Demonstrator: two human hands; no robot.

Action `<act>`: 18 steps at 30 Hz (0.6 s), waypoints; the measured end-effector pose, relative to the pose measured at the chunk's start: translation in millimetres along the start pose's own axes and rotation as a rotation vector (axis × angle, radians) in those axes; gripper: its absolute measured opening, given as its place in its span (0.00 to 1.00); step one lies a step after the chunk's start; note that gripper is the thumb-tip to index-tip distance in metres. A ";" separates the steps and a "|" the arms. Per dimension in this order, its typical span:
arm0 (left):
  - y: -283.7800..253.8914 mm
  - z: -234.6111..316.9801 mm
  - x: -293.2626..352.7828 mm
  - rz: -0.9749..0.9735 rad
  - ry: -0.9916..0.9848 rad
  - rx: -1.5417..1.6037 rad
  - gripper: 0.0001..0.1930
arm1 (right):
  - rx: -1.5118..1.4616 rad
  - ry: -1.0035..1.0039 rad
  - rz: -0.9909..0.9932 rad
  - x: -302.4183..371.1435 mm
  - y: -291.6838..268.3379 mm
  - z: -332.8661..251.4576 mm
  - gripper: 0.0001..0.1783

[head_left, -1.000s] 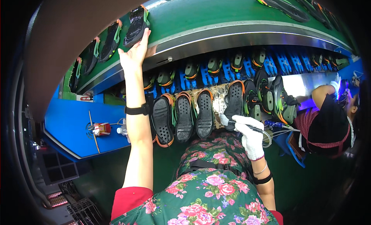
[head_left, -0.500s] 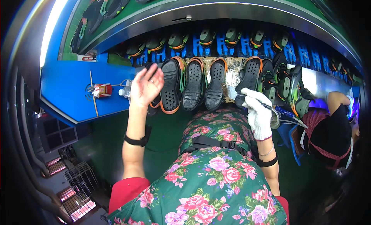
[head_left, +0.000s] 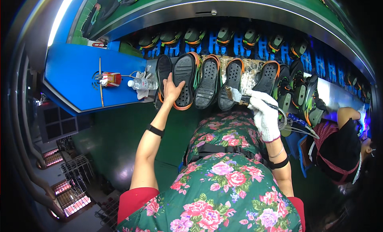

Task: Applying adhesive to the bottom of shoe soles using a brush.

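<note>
Several shoes lie upside down in a row in front of me, black soles up with orange edges. My left hand [head_left: 172, 90] is bare; its fingers reach along the side of the second shoe [head_left: 186, 74] from the left, thumb apart and lying over the sole. Beside it is the leftmost shoe [head_left: 163, 68]. My right hand [head_left: 263, 116], in a white knitted glove, is closed round the handle of a flat brush [head_left: 234, 94] with a thin tube attached. The brush head is over the heel end of another shoe [head_left: 231, 78]; whether it touches cannot be told.
Upright shoes [head_left: 296, 82] crowd the right end of the row. Behind runs a line of shoes on blue racks [head_left: 237, 44] under a metal shelf edge [head_left: 191, 15]. On the blue table [head_left: 72, 80] at left are a plastic bottle [head_left: 139, 84] and a red box [head_left: 113, 79]. A co-worker [head_left: 339, 148] sits at right.
My left hand has turned over and come down from above the row onto the second shoe. The brush has swung left over the neighbouring sole. The whole view has shifted slightly.
</note>
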State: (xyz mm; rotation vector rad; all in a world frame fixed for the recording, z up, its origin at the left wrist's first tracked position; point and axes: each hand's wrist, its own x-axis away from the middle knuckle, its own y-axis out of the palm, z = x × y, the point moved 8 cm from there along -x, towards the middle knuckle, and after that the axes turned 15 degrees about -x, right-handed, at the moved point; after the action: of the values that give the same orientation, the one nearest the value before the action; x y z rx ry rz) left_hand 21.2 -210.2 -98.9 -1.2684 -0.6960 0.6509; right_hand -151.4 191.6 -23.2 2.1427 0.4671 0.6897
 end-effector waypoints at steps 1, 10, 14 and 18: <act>4.5 -1.9 -6.1 0.009 0.015 -0.099 0.44 | -0.003 0.006 -0.009 1.0 3.2 2.4 0.14; -4.3 5.2 15.9 -0.473 -0.330 1.138 0.21 | -0.016 0.011 0.000 4.0 18.4 17.1 0.14; -13.2 22.4 52.1 -0.689 -0.420 1.482 0.20 | -0.165 0.045 -0.016 6.6 40.1 20.8 0.15; -43.7 110.3 87.4 -0.901 -0.233 1.771 0.32 | -0.223 0.016 -0.121 6.3 83.9 14.3 0.16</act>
State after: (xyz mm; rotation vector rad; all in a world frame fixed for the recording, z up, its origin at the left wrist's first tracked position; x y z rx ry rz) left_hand -6.2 -83.1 -29.6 0.7533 -0.4907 0.3764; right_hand -130.0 136.5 38.3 1.8854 0.4991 0.6590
